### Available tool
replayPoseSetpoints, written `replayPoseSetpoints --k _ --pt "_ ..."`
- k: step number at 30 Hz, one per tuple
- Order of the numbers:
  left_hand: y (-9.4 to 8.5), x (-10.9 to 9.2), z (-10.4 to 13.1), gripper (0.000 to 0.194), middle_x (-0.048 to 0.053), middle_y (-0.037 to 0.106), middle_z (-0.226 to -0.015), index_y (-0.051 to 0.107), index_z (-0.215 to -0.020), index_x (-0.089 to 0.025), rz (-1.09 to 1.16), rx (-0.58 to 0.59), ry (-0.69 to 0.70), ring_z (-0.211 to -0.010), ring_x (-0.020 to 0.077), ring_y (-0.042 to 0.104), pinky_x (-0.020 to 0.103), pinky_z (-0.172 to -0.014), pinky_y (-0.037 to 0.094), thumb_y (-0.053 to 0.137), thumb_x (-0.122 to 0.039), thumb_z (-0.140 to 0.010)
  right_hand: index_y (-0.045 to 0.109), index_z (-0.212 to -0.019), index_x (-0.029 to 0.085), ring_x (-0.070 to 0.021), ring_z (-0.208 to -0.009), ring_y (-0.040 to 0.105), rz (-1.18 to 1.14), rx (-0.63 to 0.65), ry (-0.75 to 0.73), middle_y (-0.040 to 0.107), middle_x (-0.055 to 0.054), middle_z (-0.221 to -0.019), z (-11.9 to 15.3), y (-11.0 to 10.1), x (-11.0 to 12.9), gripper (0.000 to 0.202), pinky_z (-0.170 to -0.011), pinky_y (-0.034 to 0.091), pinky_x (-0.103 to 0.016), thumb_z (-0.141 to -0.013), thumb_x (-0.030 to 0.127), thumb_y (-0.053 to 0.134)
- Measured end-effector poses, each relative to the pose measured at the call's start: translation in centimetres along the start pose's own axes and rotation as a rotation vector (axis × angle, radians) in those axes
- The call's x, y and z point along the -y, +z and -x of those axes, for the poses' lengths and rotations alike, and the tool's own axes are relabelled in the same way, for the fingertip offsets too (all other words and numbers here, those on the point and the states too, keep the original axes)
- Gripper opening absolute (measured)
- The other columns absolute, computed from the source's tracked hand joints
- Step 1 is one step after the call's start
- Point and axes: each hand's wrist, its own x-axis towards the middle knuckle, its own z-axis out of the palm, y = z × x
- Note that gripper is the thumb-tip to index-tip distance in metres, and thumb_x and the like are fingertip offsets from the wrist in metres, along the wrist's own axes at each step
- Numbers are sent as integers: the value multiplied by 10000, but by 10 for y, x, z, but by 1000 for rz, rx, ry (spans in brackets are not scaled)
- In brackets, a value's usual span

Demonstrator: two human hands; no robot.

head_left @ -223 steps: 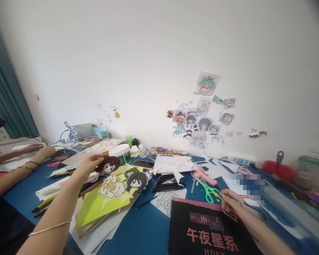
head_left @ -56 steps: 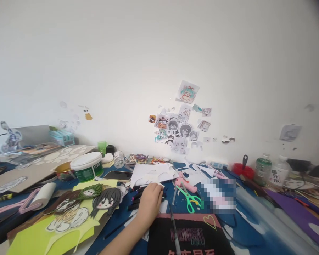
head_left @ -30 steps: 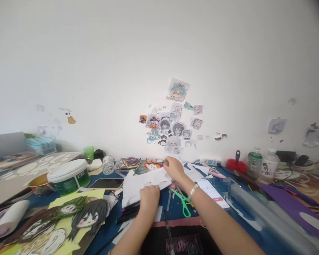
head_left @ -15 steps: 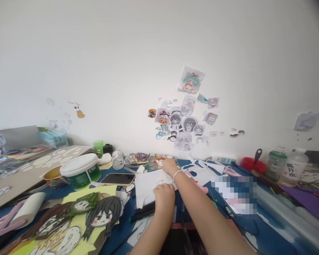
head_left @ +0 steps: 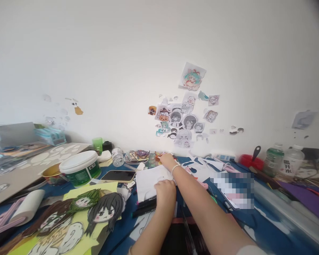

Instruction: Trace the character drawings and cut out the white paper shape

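My left hand [head_left: 166, 191] rests with curled fingers on the near right part of a white paper sheet [head_left: 149, 179]; whatever lies under its fingers is hidden. Farther out, my right hand [head_left: 167, 162] reaches over the sheet's far edge, with a bracelet at the wrist. Its bent fingers are at a colourful paper cut-out [head_left: 157, 154], mostly covered by the hand. I cannot make out what the fingertips grip. Several black marker pens [head_left: 146, 206] lie by the sheet's near edge, left of my left forearm.
On the left are a white-lidded tub [head_left: 81, 168], a phone [head_left: 118, 176], a tape roller [head_left: 29, 207] and cartoon cut-outs [head_left: 105, 212] on yellow paper. Cut-outs in a tray [head_left: 137, 156] lie at the back. Bottles [head_left: 273, 161] and a red bowl [head_left: 248, 162] stand right.
My right hand has edged forward and slightly left, covering more of the colourful cut-out. My left hand stays on the white sheet. The whole view has shifted slightly.
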Motion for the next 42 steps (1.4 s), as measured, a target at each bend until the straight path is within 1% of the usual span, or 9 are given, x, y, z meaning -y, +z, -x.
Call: replayPoseSetpoints --k 5,12,15,20,24,29,33,38,42 --pt "-1 1 -1 364 196 640 -923 623 -985 -81 -4 9 -8 -885 334 608 409 -666 439 309 -16 -812 515 -1134 141 -193 -954 568 -108 -110 94 545 -86 -1130 -3 -19 -11 315 -801 490 -395 -869 311 520" --pt "4 11 -6 366 198 639 -999 624 -998 -93 -12 -60 -25 -951 330 588 455 -746 427 303 -36 -830 534 -1020 129 -196 -862 567 -368 -478 258 625 -112 -967 -5 -63 -37 269 -698 407 -264 -877 131 306" --pt "8 19 -6 359 214 524 -1247 552 -1166 -110 -56 -160 -5 -1188 356 440 525 -944 309 402 -128 -840 526 -993 149 -166 -789 563 -521 -584 295 635 -76 -938 0 -79 -49 330 -645 394 -233 -874 166 219" --pt "3 25 -5 801 232 292 -1417 408 -1304 -67 90 -298 153 -1342 378 131 547 -1073 89 697 -395 -633 540 -951 140 -180 -843 558 -723 -720 317 634 -89 -961 30 -92 -62 359 -699 408 -251 -845 184 200" --pt "-11 22 -9 694 224 335 -1402 372 -1307 -44 563 -359 177 -1341 333 181 506 -1076 156 516 -461 -771 543 -931 133 -197 -869 565 -829 -788 315 630 -106 -965 75 -87 -61 339 -743 423 -280 -841 218 227" --pt "-24 16 -13 663 183 583 -1095 326 -1272 -103 1296 -313 -115 -920 245 619 389 -788 483 443 -542 -789 548 -902 168 -194 -834 575 -1033 -829 280 632 -80 -926 139 -63 -43 297 -722 444 -292 -862 305 287" --pt "-23 18 -11 701 110 606 -934 368 -1197 -133 1252 -374 -239 -773 237 622 365 -666 485 570 -567 -684 552 -941 175 -209 -880 576 -1202 -808 287 625 -85 -965 177 -40 -27 288 -736 455 -311 -859 371 358" --pt "-20 21 -10 312 102 613 -986 496 -991 -174 1186 -426 -127 -909 238 583 349 -743 453 418 -422 -819 532 -988 188 -198 -809 601 -1403 -691 238 627 -71 -940 202 -24 -12 312 -662 486 -295 -848 441 414" --pt "-19 23 -12 299 85 629 -950 526 -936 -190 1180 -448 -48 -897 218 581 332 -759 444 297 -372 -872 514 -1050 182 -212 -879 611 -1548 -594 126 638 -81 -994 208 -20 -9 355 -751 498 -331 -810 443 498"
